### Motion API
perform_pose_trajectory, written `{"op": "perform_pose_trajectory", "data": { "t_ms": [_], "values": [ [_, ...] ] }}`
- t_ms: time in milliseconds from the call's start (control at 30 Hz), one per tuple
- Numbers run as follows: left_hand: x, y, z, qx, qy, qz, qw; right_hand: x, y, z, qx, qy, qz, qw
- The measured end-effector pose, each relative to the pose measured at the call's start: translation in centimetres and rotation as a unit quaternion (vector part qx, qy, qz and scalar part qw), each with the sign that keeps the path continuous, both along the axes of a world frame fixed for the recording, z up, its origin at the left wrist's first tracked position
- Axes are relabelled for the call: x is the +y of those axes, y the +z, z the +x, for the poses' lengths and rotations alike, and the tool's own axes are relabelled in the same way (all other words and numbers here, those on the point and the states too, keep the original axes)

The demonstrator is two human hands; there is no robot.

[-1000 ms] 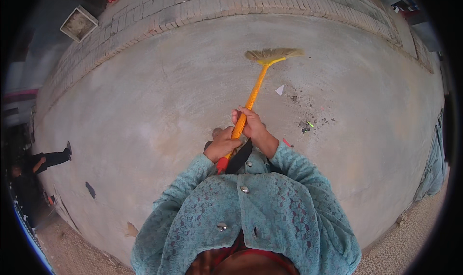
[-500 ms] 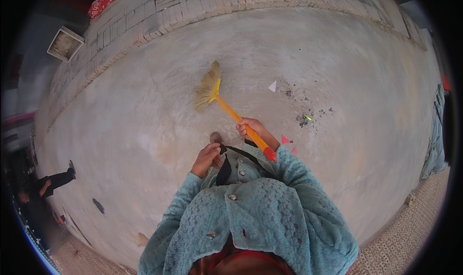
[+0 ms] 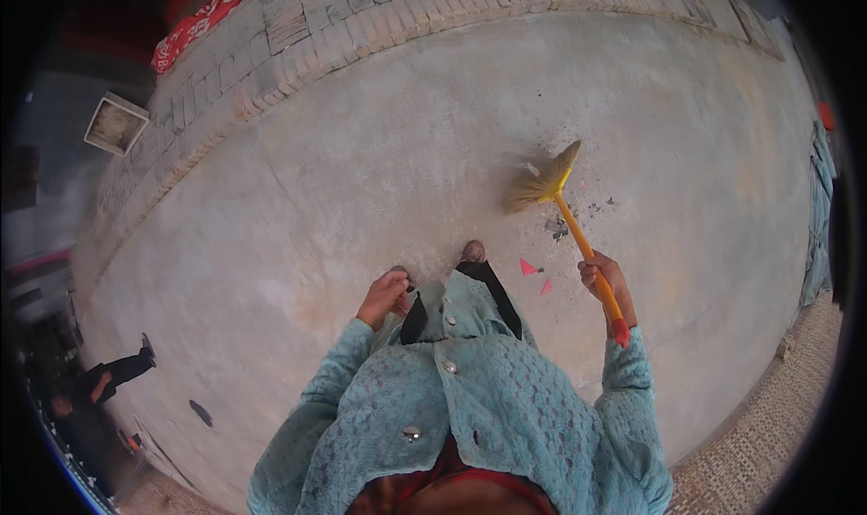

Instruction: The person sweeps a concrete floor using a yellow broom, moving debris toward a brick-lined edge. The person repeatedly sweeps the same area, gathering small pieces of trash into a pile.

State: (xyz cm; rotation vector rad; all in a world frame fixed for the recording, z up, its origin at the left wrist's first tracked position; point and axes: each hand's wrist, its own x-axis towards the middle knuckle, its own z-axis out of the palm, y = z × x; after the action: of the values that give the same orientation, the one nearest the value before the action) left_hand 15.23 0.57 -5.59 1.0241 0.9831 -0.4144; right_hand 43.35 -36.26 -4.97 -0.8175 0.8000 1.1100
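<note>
Right hand wrapped around broom handle; broom head on floor right of centre, among dark debris. Left hand curled by coat hem, can't tell if gripping. Red scraps between feet and debris. Grey, patchy floor. Brick edging far side; square box and red cloth far left; person in dark clothes left; blue-grey cloth right.
</note>
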Motion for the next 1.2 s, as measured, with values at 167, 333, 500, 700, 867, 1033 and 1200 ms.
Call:
{"op": "perform_pose_trajectory", "data": {
  "t_ms": [167, 333, 500, 700, 867, 1033, 1200],
  "values": [
    [0.5, 0.1, 1.0, 0.013, -0.018, 0.086, 0.996, 0.3, 3.7, -1.0, -0.048, -0.043, 0.074, 0.995],
    [1.9, -0.8, -1.8, 0.116, -0.032, 0.215, 0.969, 3.0, 4.4, -0.6, -0.021, -0.037, 0.183, 0.982],
    [2.7, -3.2, -6.7, 0.192, 0.043, 0.193, 0.961, 8.9, -1.5, 1.4, 0.028, -0.022, 0.235, 0.971],
    [3.3, -6.5, -11.9, 0.224, 0.068, 0.173, 0.957, 13.5, -8.3, 3.9, 0.068, -0.004, 0.195, 0.978],
    [5.6, -12.2, -13.2, 0.256, -0.027, 0.116, 0.959, 10.2, -8.6, 6.7, 0.039, -0.016, 0.081, 0.996],
    [10.9, -15.9, -7.7, 0.246, 0.100, 0.036, 0.963, 14.6, -0.3, 6.3, -0.062, -0.020, 0.005, 0.998],
    [16.1, -15.8, -0.5, 0.184, 0.074, 0.076, 0.977, 19.8, 5.0, 5.8, -0.070, -0.023, 0.079, 0.994]
  ]
}}
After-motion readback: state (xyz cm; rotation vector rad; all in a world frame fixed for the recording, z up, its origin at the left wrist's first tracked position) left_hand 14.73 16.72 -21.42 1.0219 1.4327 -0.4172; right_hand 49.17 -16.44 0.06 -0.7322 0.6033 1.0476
